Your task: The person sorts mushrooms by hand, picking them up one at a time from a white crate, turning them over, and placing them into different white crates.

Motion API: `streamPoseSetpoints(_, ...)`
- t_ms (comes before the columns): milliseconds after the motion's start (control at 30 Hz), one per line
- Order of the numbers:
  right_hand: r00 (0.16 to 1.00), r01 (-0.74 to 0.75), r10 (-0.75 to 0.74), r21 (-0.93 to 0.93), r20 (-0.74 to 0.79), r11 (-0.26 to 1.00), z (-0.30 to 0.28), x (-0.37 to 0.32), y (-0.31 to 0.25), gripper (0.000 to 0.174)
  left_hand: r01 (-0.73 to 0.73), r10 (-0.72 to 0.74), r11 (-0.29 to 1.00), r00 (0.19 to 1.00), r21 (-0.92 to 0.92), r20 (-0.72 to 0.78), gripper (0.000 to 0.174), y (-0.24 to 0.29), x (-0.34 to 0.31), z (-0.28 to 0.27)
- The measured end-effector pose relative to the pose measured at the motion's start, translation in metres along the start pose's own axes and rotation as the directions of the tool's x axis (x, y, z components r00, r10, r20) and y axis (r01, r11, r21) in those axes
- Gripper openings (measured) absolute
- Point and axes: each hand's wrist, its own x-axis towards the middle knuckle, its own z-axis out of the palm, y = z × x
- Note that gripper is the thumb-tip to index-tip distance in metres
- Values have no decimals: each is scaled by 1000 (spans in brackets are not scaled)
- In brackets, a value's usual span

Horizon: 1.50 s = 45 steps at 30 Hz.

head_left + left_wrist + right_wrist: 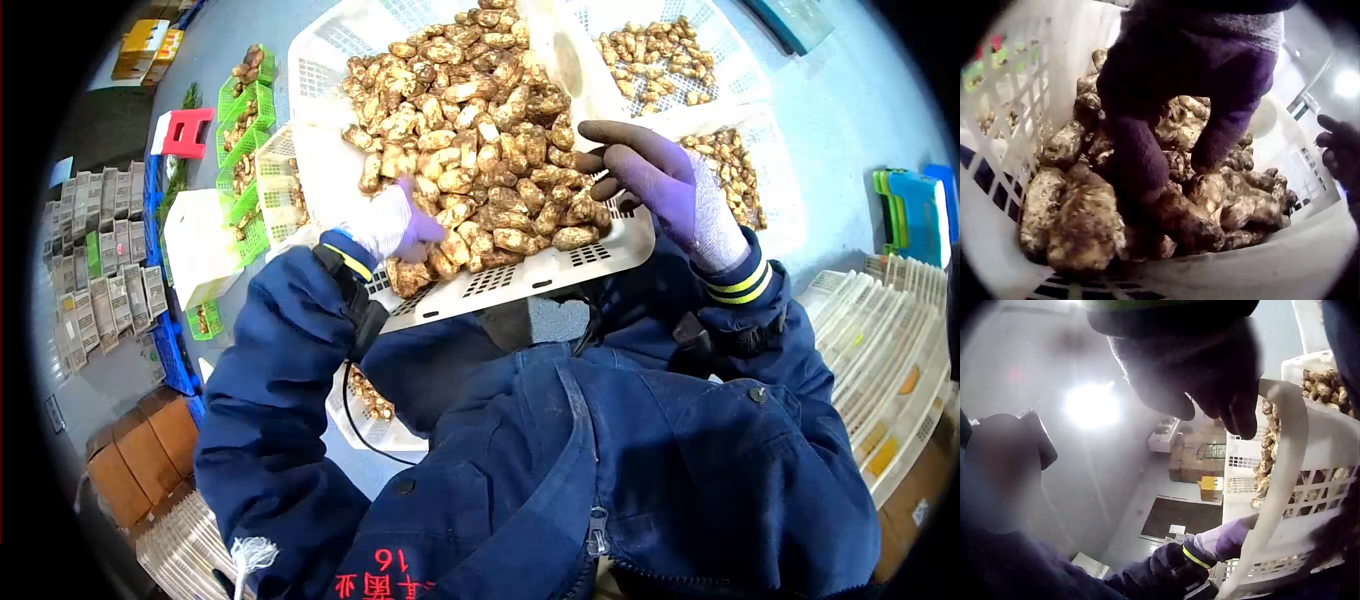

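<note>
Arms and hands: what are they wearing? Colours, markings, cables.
Left hand and right hand: purple-coated gloves, pale knit near the wrists; right glove's fingers darkened. Navy sleeves, yellow-green stripes at the cuffs. Dark device at each wrist; thin black cable below the left one.

Your head camera looks down past your jacket (680, 430) over the basket (630, 240), taking in the widest scene. Your left wrist's looks past your left grip (408, 225) into that basket from very near. Your right wrist's faces outward past your right grip (655, 185), across the room, the basket's rim close at its right. All three share the basket and both grips.
</note>
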Motion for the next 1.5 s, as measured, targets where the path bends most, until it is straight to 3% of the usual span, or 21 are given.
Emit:
streamPoseSetpoints(133,1000,10,-11,39,19,999,-2,1,-2,40,-370,373,928,919,46,-132,102,45,-11,45)
streamPoseSetpoints(200,999,-32,31,52,27,998,-3,0,-11,40,-510,510,860,860,22,-4,102,74,-9,50)
streamPoseSetpoints(267,999,31,-32,29,19,999,-3,-3,-8,39,-727,725,686,685,1,-74,88,80,-20,49)
streamPoseSetpoints(333,985,175,-175,-25,10,984,-5,-1,10,38,-699,722,691,672,180,-162,74,69,-32,26)
streamPoseSetpoints(367,990,142,-142,21,-1,990,-2,-5,11,35,-583,627,761,773,285,-94,69,60,-42,13)
streamPoseSetpoints(467,971,240,-218,-366,103,899,6,-8,4,31,-267,339,867,935,421,-107,61,11,-48,-26)
streamPoseSetpoints(533,945,325,-249,-498,214,804,14,-11,-4,31,30,97,719,985,695,-143,58,-2,-56,-14)
streamPoseSetpoints(600,937,344,-234,-583,257,736,19,-11,-5,32,-7,35,897,998,443,-55,54,-32,-40,-13)
streamPoseSetpoints(633,930,366,-245,-647,273,670,20,-12,-9,33,-6,23,889,999,458,-32,49,-26,-37,0)
streamPoseSetpoints(733,917,399,-319,-567,240,720,22,-11,0,33,18,-14,825,1000,565,-12,34,15,-22,48)
streamPoseSetpoints(800,938,343,-251,-516,240,785,22,-7,7,33,-6,19,874,1000,485,-21,25,41,-15,53)
streamPoseSetpoints(867,947,299,-161,-579,278,759,16,-8,-6,33,-307,303,950,950,55,79,42,33,23,17)
streamPoseSetpoints(900,953,221,-51,-569,299,792,13,-9,-18,33,-361,360,932,932,20,28,49,46,11,23)
streamPoseSetpoints(967,944,270,-122,-509,305,817,12,-7,-14,34,-437,442,894,897,-104,30,63,69,2,20)
streamPoseSetpoints(1067,947,266,-145,-445,288,855,11,-8,-4,35,-745,743,652,665,140,78,55,62,-10,1)
streamPoseSetpoints(1200,950,293,-226,-367,215,883,13,-4,16,33,-398,465,798,885,452,-41,41,7,-22,-28)
streamPoseSetpoints(1267,948,309,-248,-401,199,862,14,-5,18,33,-138,398,563,909,815,-121,38,-5,-37,-12)
streamPoseSetpoints(1300,948,314,-255,-413,192,855,15,-5,17,33,-285,521,469,854,836,-1,40,-11,-38,-10)
streamPoseSetpoints(1400,955,296,-251,-426,159,855,14,-12,5,32,-109,618,314,778,943,-116,40,2,-35,4)
streamPoseSetpoints(1433,959,282,-240,-437,149,854,14,-14,2,32,-29,600,393,765,919,-232,40,12,-35,6)
streamPoseSetpoints(1500,935,354,-313,-406,166,842,19,-17,-1,32,-174,802,180,596,968,-42,40,21,-21,-3)
